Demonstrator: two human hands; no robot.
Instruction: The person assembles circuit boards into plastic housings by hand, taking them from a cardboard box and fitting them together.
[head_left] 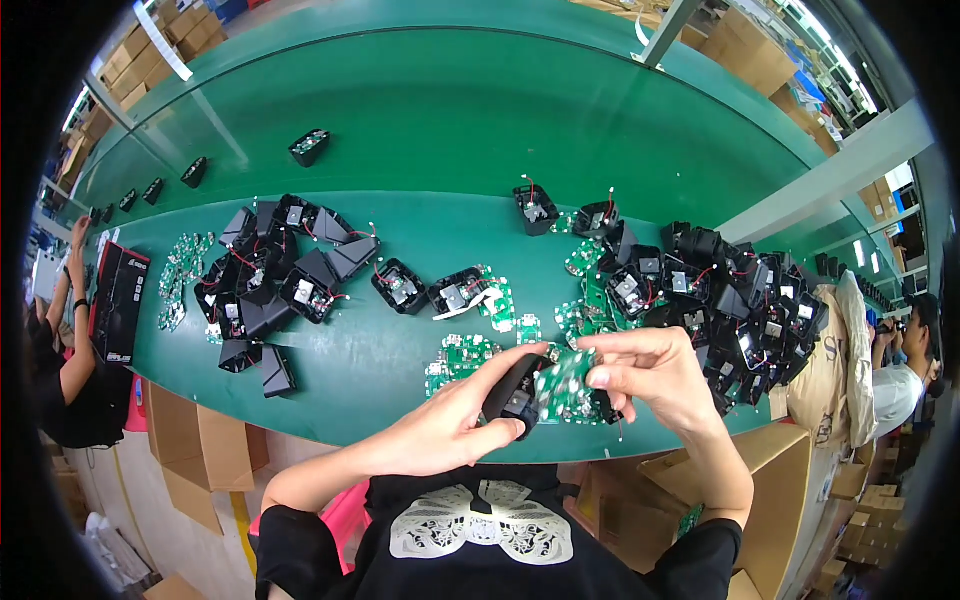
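My left hand (440, 430) grips a small black plastic housing (515, 390), tilted above the bench's near edge. Between the thumb and fingers of my right hand (655, 375) is a green circuit board (566, 388), held right beside the housing's open side. Whether the two touch, I cannot tell. Loose green circuit boards (465, 352) lie just beyond my left hand. Farther off, two open black housings (400, 287) with parts and red wires inside stand side by side. A large heap of black housings (745, 300) fills the bench to the right of my right hand.
Another cluster of housings (265, 265) and a strip of circuit boards (183, 275) lie on the left. Several housings (310, 147) stand spaced along the green surface behind. Cardboard boxes (195, 440) sit below the bench. Other people (75, 350) are at both sides.
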